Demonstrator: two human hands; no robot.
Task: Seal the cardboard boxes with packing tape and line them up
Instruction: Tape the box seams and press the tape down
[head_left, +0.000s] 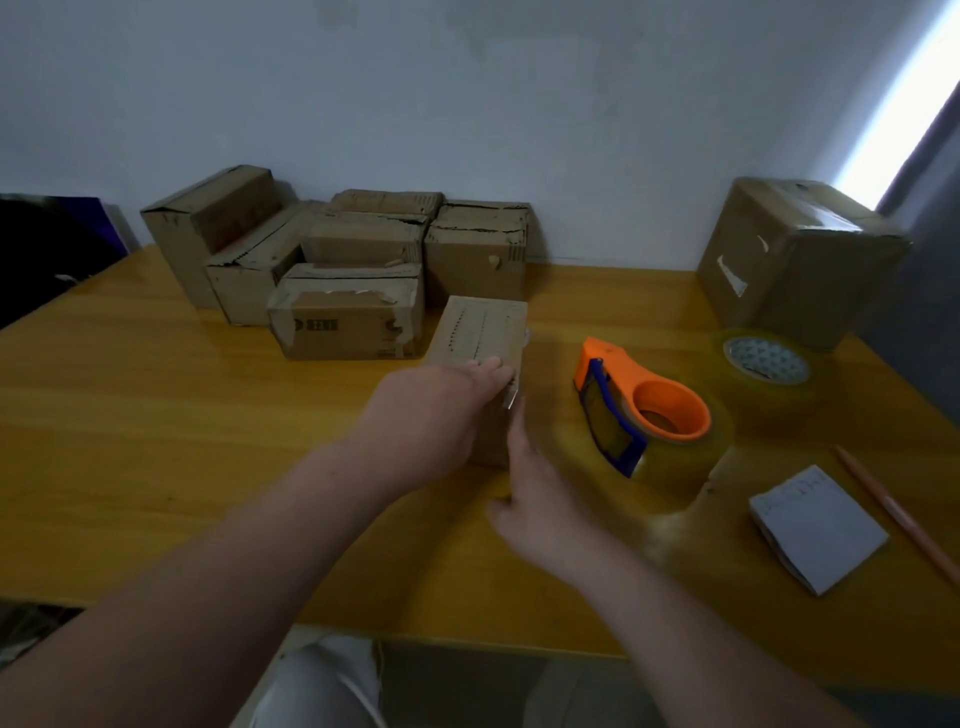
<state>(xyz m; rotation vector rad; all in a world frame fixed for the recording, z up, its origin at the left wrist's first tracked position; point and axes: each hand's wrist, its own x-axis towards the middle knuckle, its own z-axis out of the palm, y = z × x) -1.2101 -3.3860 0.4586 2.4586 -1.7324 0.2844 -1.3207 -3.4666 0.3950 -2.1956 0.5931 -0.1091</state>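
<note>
Two-handed seal press-down on box (488, 327), apparently: left fingers (493, 370) flat atop, right fingers (518, 436) straight against its side. Next, probably: slide back beside stacked boxes (345, 322).

Tape dispenser (639, 410) right of box (480, 338)

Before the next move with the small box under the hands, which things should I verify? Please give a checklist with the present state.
1. Small box held steady: ok; left hand rests on top, right hand lies flat against its right side.
2. Tape over its top seam: cannot tell, too blurred.
3. Tape dispenser at hand: ok, just right of the box, untouched.
4. Spare tape roll: ok, farther right on the table.
</note>
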